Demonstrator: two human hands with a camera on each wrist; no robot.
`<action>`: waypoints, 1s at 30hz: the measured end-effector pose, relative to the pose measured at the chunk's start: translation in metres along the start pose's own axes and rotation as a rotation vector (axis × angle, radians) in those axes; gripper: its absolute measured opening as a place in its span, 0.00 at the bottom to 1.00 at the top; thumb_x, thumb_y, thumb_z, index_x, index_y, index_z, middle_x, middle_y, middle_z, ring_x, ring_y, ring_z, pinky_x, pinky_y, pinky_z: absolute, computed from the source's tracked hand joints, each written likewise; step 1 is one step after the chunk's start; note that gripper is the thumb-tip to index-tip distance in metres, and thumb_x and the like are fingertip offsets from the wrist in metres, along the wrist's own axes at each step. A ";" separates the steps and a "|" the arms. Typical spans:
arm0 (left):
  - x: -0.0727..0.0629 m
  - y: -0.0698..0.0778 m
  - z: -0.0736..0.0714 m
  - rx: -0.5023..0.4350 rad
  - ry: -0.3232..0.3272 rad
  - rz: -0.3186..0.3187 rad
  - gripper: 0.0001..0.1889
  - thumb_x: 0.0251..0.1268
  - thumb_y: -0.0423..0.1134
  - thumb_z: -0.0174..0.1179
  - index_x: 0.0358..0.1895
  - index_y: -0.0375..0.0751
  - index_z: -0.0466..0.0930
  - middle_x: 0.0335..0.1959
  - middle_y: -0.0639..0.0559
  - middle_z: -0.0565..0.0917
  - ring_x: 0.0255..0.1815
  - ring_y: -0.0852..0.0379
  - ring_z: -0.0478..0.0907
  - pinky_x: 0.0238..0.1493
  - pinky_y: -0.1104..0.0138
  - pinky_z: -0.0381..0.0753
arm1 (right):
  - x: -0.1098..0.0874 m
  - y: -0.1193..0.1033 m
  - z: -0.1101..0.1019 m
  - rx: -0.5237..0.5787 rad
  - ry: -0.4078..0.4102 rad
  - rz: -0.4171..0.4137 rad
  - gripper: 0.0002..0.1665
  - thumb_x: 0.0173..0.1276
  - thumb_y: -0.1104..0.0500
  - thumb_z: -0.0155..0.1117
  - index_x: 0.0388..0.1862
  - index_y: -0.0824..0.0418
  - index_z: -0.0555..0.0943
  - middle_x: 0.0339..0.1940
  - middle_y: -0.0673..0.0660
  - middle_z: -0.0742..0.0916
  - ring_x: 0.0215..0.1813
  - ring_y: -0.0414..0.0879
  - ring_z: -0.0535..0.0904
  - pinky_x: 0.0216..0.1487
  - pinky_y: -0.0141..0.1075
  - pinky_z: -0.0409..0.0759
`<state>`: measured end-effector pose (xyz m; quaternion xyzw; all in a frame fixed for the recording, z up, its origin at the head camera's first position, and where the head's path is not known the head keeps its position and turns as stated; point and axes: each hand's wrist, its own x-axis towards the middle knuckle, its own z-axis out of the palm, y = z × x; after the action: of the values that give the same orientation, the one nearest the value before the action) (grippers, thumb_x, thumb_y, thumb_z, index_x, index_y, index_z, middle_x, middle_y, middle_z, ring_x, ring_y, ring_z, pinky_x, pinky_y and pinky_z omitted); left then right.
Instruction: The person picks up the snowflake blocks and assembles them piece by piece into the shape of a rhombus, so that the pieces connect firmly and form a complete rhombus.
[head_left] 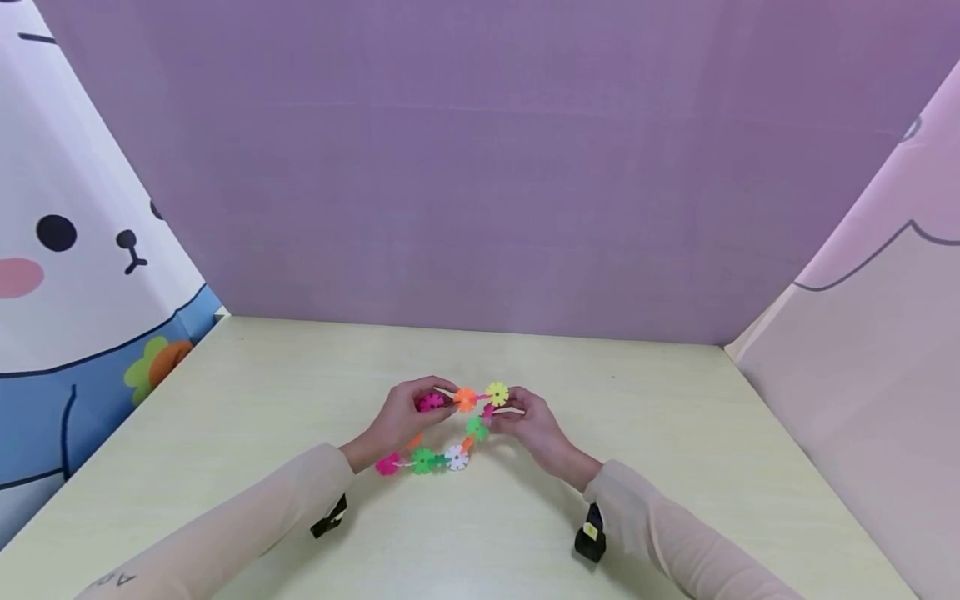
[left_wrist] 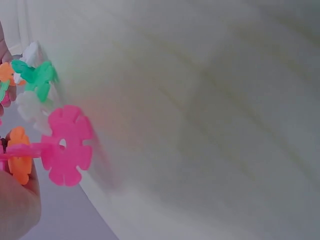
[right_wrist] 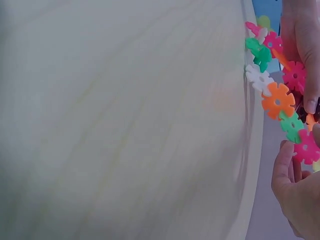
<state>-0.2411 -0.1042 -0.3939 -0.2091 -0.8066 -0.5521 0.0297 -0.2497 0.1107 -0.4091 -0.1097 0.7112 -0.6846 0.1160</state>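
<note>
A chain of flower-shaped plastic discs [head_left: 423,461] in pink, orange, green, white and yellow curves into a ring between both hands. My left hand [head_left: 396,418] pinches its upper left part, around a pink disc [head_left: 431,402] next to an orange one [head_left: 465,400]. Opposite, my right hand [head_left: 542,429] grips the links beside the yellow disc [head_left: 497,393]. The lower side of the ring hangs toward me, with a white disc [right_wrist: 259,78] and green ones visible in the right wrist view. In the left wrist view a pink disc [left_wrist: 68,146] sticks out near the left hand.
A pale wooden table [head_left: 480,533] lies under the hands. Behind it rises a purple panel [head_left: 480,167]. Printed cartoon panels flank both sides, the left one [head_left: 82,275] showing a white animal face. Black straps with small devices [head_left: 591,537] hang at both wrists.
</note>
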 end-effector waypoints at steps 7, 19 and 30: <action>0.005 -0.021 0.002 0.006 -0.008 0.024 0.12 0.55 0.34 0.63 0.44 0.45 0.80 0.34 0.47 0.84 0.24 0.60 0.73 0.26 0.73 0.76 | 0.001 0.001 0.000 0.011 0.011 0.008 0.23 0.57 0.74 0.59 0.52 0.72 0.68 0.49 0.68 0.77 0.43 0.44 0.82 0.46 0.36 0.80; 0.005 -0.020 0.003 0.005 -0.006 0.021 0.12 0.54 0.34 0.64 0.43 0.47 0.81 0.29 0.47 0.83 0.21 0.62 0.70 0.23 0.74 0.74 | 0.002 0.002 0.000 0.006 0.041 -0.029 0.30 0.57 0.74 0.61 0.58 0.62 0.67 0.51 0.66 0.78 0.43 0.45 0.81 0.44 0.36 0.81; 0.007 -0.022 0.008 -0.008 0.003 0.006 0.12 0.54 0.34 0.64 0.43 0.47 0.80 0.31 0.49 0.84 0.25 0.55 0.76 0.26 0.70 0.78 | 0.000 0.001 0.002 -0.106 0.027 -0.143 0.38 0.52 0.77 0.62 0.61 0.60 0.64 0.49 0.71 0.78 0.46 0.58 0.79 0.41 0.34 0.82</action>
<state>-0.2540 -0.1014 -0.4143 -0.2108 -0.8036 -0.5557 0.0319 -0.2492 0.1093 -0.4100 -0.1571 0.7382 -0.6540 0.0512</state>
